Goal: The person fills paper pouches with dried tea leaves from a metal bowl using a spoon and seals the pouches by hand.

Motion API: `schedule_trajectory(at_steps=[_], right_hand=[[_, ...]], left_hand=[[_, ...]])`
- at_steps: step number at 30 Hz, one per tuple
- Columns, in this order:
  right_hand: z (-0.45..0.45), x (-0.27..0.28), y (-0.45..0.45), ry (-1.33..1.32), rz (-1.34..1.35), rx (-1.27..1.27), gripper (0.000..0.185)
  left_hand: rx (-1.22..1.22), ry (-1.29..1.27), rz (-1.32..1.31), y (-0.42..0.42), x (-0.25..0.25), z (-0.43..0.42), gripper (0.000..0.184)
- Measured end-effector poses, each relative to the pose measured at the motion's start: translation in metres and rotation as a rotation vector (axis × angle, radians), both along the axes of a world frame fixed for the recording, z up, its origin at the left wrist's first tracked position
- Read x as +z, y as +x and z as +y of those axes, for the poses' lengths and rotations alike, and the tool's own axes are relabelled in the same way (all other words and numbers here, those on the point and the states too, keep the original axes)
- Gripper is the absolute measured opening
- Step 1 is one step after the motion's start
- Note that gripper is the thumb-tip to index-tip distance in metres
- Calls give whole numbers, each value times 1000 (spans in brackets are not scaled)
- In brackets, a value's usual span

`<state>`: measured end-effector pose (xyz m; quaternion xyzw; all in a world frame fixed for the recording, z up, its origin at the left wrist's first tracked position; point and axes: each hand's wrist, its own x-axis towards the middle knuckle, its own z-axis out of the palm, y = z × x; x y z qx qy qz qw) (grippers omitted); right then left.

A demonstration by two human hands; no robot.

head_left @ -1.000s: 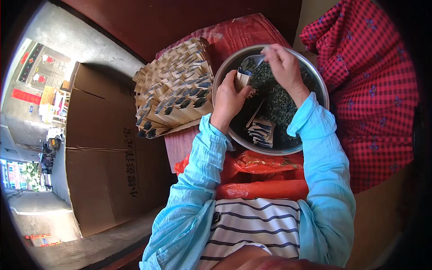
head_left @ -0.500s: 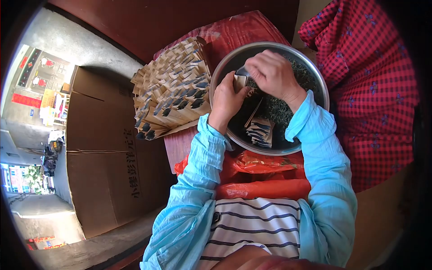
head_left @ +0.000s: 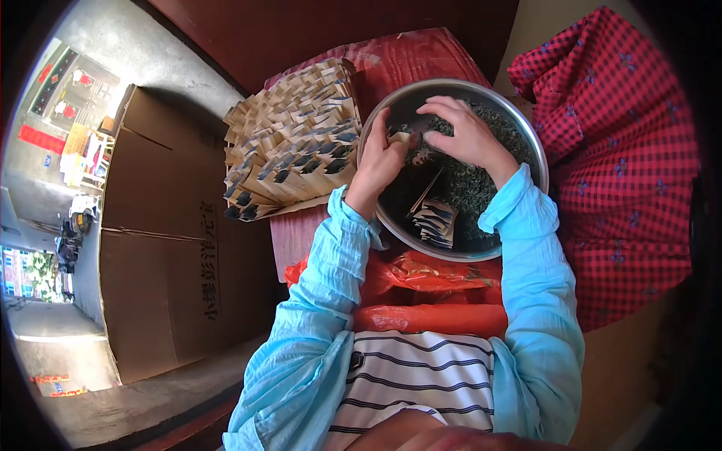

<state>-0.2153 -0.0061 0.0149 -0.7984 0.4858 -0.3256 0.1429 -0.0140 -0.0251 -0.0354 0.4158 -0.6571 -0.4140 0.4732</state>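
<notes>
Holding a pale paper packet (head_left: pixel 403 139) in the left grip (head_left: pixel 381 159); spreading the right grip (head_left: pixel 468 140) close beside it, with thumb and fingers apart, over dark leaves (head_left: pixel 470 192) in the metal basin (head_left: pixel 408 98) on a red surface (head_left: pixel 429 56).

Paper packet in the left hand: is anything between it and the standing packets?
Yes: the left hand holding the paper packet, and the left rim of the bowl, lie between it and the standing packets. Nothing else visible blocks the way.
</notes>
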Motion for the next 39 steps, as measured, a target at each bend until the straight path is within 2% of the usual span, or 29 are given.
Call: schedule_trajectory(at_steps=[3,5,6,9,11,12,14,16,20,22,25,29,35,37,39], right_hand=[[2,0,12,103,-110,147,46],[4,0,17,139,-121,136,43],[3,-2,17,148,-106,148,36],[-2,-7,17,101,-95,116,28],[-3,-7,16,45,-97,76,26],[-3,-5,13,56,-85,39,27],[-3,-1,11,66,-72,-2,27],[-1,1,13,170,-126,-10,29],[-2,-2,12,93,-180,46,29],[-1,2,12,205,-164,58,30],[-3,-3,13,214,-314,116,30],[4,4,18,179,-324,94,32],[6,9,17,129,-211,67,31],[5,5,14,9,-10,53,26],[7,1,17,-18,69,79,25]], left_hand=[[-21,51,36,0,22,11,68],[-57,281,136,-2,43,25,73],[-59,283,137,0,41,24,73],[-157,295,94,3,27,15,64],[-202,273,232,4,19,11,49],[-203,273,231,4,21,12,49],[-94,270,193,2,25,14,35],[-76,230,211,1,19,11,28],[-100,191,256,8,5,2,15],[-85,202,253,7,8,4,14],[-66,195,255,6,11,7,14],[-10,193,310,2,15,9,14],[-11,228,173,2,21,12,23],[-7,157,153,1,12,9,21],[1,87,131,1,12,9,19]])
